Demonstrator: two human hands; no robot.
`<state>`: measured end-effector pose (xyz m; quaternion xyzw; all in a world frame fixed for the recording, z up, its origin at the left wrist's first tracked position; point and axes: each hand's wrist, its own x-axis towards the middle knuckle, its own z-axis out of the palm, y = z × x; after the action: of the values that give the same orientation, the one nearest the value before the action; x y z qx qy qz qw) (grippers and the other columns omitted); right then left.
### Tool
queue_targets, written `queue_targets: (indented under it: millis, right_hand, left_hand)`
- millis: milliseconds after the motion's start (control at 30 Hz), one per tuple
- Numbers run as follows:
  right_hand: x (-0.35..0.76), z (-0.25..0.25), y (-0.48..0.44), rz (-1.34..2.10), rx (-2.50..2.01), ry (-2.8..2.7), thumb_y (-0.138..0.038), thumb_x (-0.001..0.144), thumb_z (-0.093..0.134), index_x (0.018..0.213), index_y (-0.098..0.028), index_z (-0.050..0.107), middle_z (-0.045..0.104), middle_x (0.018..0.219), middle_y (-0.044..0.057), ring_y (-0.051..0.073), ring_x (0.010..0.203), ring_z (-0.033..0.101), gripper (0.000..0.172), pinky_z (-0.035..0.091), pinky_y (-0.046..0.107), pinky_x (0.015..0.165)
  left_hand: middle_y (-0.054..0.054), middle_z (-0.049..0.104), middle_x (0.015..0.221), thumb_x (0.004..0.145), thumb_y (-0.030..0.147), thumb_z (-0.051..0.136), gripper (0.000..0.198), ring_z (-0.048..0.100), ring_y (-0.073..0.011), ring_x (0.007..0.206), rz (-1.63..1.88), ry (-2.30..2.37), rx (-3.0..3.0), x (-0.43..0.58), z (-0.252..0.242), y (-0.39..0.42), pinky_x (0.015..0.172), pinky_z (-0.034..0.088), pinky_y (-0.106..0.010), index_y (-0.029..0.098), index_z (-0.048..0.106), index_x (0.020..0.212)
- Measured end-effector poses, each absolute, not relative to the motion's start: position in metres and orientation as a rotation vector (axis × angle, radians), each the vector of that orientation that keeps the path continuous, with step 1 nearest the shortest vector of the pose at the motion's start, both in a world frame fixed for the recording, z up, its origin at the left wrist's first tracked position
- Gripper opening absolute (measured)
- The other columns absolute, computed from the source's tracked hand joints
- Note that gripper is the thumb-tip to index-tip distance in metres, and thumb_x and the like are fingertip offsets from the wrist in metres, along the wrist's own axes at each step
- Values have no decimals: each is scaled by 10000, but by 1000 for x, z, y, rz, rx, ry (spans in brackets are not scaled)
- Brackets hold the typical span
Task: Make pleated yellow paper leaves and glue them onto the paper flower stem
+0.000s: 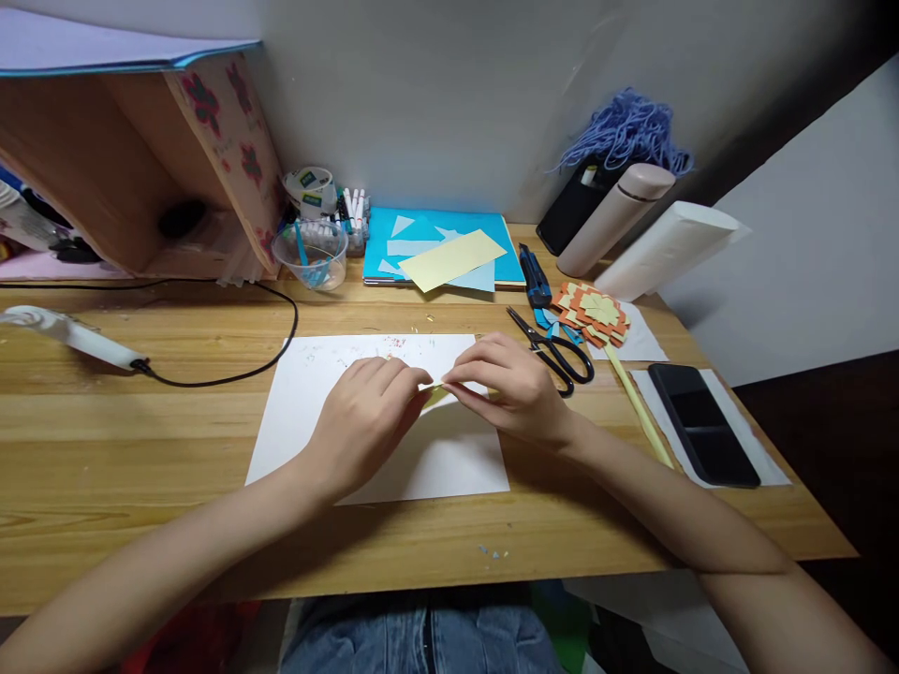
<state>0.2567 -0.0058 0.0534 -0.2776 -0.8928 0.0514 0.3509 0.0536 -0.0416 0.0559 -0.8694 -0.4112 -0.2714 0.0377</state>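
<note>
My left hand and my right hand meet over a white sheet of paper lying on the wooden desk. Both hands pinch a small pale-yellow paper piece between their fingertips, just above the sheet. The piece is mostly hidden by my fingers. Black-handled scissors lie just right of my right hand.
A glue gun with a black cord lies at left. Blue and yellow card sheets, a plastic cup, tape and markers sit at the back. An orange-and-yellow paper flower, a phone, a flask and blue yarn are at right.
</note>
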Motion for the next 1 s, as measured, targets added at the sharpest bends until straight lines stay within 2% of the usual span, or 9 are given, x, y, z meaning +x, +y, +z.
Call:
queue_targets:
  millis: [67,167,300,367,467,633,833,1000]
  right_hand:
    - [258,52,-7,-85,-636,-2234,-159,809,603,837,-214,645,673,753,15,147,732,552,75,435,285,670]
    - [261,41,-4,-345,-493,-2180,-120,762,653,898,-224,643,688,763,-5,143,746,549,172,444,270,672]
    - [259,16,4,-393,-481,-2282,-114,788,619,877,-201,649,688,768,1,144,757,547,128,433,265,656]
    - [256,4,8,-303,-549,-2356,-124,820,576,829,-193,656,677,742,9,144,735,543,106,417,262,624]
    - [253,-9,11,-55,-644,-2454,-168,859,527,771,-183,659,652,721,24,138,691,533,160,402,254,593]
    - [253,-12,12,421,-779,-2450,-221,858,548,791,-177,665,625,761,39,140,721,544,142,416,251,625]
    - [252,-6,13,790,-894,-2336,-207,819,602,772,-184,663,624,767,30,144,744,554,81,432,272,692]
    - [250,-3,12,950,-1140,-2228,-227,786,625,736,-185,666,639,767,14,129,712,557,77,416,253,655]
  left_hand:
    - [-12,638,752,839,151,537,73,554,-149,706,-916,-1084,-2590,51,56,-40,711,432,-302,187,562,897]
    - [-7,667,803,820,116,557,159,577,-141,737,-946,-910,-2482,48,48,-36,811,434,-312,207,580,947]
    - [-17,662,770,835,121,526,119,574,-148,718,-865,-1004,-2501,48,24,-30,746,433,-303,194,609,881]
    - [-21,651,740,853,138,501,132,564,-151,693,-819,-1123,-2577,50,12,-27,712,427,-305,183,622,832]
    - [-17,644,735,854,216,531,131,558,-156,684,-818,-1427,-2733,51,0,-24,669,416,-303,195,644,792]
    - [-12,659,774,796,275,622,89,565,-156,693,-864,-1887,-2852,51,-1,-24,631,400,-286,214,673,755]
    - [-21,666,801,807,289,592,115,568,-159,709,-799,-2079,-2879,50,7,-25,606,377,-274,225,684,782]
    - [-5,665,738,773,362,618,163,555,-156,660,-643,-2232,-2802,49,14,-20,559,328,-267,214,644,712]
